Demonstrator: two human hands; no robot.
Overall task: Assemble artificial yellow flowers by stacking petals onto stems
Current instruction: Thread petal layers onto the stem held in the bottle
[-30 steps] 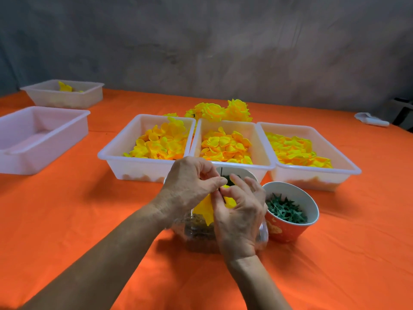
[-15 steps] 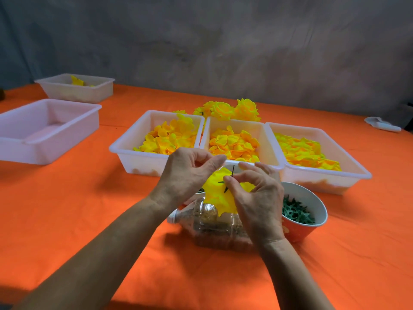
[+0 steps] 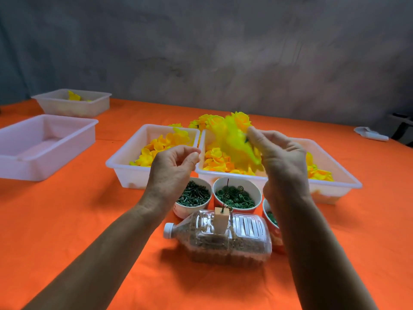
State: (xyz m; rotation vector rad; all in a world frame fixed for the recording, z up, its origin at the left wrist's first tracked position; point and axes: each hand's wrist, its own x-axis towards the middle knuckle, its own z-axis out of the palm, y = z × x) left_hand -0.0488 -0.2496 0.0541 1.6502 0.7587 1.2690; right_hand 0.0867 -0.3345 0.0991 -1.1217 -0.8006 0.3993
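While pinched only by right hand (image 3: 277,157), blurred yellow flower (image 3: 234,144) could slip into petal tray (image 3: 201,173); left hand (image 3: 176,166) curled, holding nothing visible.

Even, bright light — soft shadows under arms; yellow flower (image 3: 234,142) motion-blurred — wide-angle bending at edges.

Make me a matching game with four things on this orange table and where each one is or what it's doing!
Things:
1. right hand
2. plastic bottle
3. thin pin
4. empty tub

Places or states:
A. lying on its side in front of the cups
B. far out on the left side of the table
C. pinching a blurry yellow flower up in the air
D. standing up from a little block on the bottle

Pairs: 1-C, 2-A, 3-D, 4-B
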